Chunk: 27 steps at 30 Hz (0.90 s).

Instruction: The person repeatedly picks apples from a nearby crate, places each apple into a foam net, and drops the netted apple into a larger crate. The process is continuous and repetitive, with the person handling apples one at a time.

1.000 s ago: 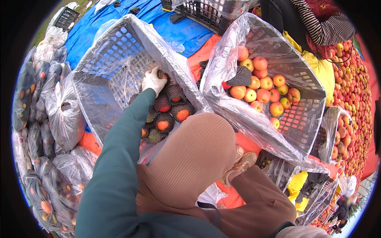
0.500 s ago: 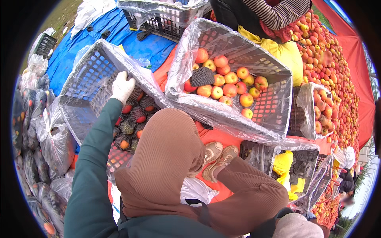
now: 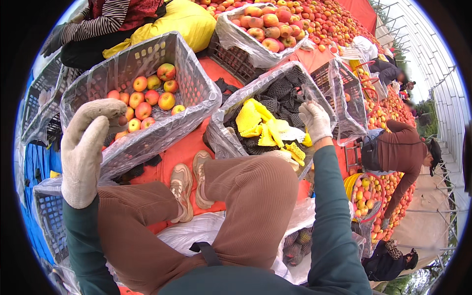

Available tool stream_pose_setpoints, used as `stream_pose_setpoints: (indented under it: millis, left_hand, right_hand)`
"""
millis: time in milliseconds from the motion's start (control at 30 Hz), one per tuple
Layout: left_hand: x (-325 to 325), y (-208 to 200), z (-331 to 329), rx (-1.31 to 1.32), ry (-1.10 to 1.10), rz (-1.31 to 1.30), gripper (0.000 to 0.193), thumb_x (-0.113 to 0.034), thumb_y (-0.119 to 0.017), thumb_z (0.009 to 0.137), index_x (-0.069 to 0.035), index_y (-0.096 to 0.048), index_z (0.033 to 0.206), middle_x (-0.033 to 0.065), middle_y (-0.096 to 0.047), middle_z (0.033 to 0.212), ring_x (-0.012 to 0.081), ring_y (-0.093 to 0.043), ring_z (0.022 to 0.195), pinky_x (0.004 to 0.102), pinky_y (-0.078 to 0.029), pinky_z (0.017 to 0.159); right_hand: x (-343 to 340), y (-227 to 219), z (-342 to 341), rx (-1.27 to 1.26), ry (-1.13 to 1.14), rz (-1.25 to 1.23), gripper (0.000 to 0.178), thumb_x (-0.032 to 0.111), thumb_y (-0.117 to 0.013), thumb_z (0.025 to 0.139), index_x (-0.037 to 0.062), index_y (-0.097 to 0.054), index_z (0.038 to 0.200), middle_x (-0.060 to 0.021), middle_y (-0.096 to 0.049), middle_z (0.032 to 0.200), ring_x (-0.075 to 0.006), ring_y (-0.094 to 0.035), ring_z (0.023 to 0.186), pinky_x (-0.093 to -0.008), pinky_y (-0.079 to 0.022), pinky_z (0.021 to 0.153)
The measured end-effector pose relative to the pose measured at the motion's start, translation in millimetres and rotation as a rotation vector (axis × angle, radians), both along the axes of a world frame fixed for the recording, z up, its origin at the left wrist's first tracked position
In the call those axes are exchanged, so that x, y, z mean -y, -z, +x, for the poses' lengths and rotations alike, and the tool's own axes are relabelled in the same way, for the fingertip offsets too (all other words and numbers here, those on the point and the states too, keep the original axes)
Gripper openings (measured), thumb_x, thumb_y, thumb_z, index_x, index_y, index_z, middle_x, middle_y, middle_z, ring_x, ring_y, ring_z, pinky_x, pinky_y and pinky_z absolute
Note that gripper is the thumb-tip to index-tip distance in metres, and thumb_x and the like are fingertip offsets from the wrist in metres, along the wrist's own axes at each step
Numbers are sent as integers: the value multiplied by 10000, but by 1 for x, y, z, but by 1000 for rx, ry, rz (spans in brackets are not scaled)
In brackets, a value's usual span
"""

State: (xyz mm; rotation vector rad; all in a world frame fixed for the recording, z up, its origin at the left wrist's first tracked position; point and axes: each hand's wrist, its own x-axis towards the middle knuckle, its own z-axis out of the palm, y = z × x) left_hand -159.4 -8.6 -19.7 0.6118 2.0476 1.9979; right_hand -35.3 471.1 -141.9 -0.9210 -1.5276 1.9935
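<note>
My left hand (image 3: 84, 140), in a pale knit glove, is raised in front of the near edge of an apple crate (image 3: 162, 140). Its fingers curve over and the thumb stands apart, with nothing seen held between them. Apples (image 3: 143, 109) in red and yellow lie in that lined crate. My right hand (image 3: 315, 119), gloved too, is over the right side of another lined crate (image 3: 221, 135). Its fingers are bent together; what they hold, if anything, is hidden. Black foam fruit nets (image 3: 281, 96) and yellow foam nets (image 3: 256, 119) fill this crate.
A heaped apple crate (image 3: 268, 29) stands beyond, before a large apple pile (image 3: 332, 22). A striped-sleeved person (image 3: 110, 19) sits far left near a yellow sack (image 3: 184, 24). Another person (image 3: 396, 150) bends over at right by a basket of apples (image 3: 365, 196). Netted fruit (image 3: 297, 246) lies beside my leg.
The view has swung right. My left hand has left the crate of netted apples and is raised, fingers curved. My right hand has come into view over the crate of foam nets.
</note>
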Motion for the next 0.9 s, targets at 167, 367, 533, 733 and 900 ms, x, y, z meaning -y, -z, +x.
stream_pose_setpoints:
  millis: [167,367,533,733,900]
  left_hand:
    - [-58,26,18,289,203,-28,211,-44,-457,839,39,-578,990,85,-591,951,151,-574,871,299,-466,814]
    - [-57,65,9,548,103,-63,204,-46,-436,841,41,-576,960,97,-588,943,166,-571,880,328,-480,800]
    - [-60,67,4,571,126,-118,212,-42,-442,820,49,-570,962,105,-582,943,173,-569,865,329,-476,797]
    - [-63,66,3,559,82,-126,221,-159,-486,825,29,-555,918,111,-574,907,183,-565,818,319,-458,773]
    - [-56,56,5,488,101,22,274,-149,-496,838,18,-510,1054,116,-557,991,180,-553,882,321,-470,804]
  right_hand:
    - [-14,62,-38,264,-56,144,363,114,-575,806,-6,-497,1139,-89,-590,903,-175,-597,782,-290,-506,652]
    - [-67,118,-99,365,185,567,498,178,-621,760,-29,-494,1195,-184,-538,1194,-266,-505,1123,-303,-354,959]
    - [-86,146,-133,564,166,767,574,224,-649,716,-7,-485,1215,-206,-512,1216,-297,-493,1134,-318,-361,958]
    - [-42,118,-126,253,91,367,374,94,-556,809,2,-519,1170,-64,-573,1108,-136,-575,884,-268,-474,719]
    - [27,-12,-98,-319,-111,-11,362,57,-496,840,-15,-440,1190,-77,-566,1007,-141,-585,853,-269,-512,690]
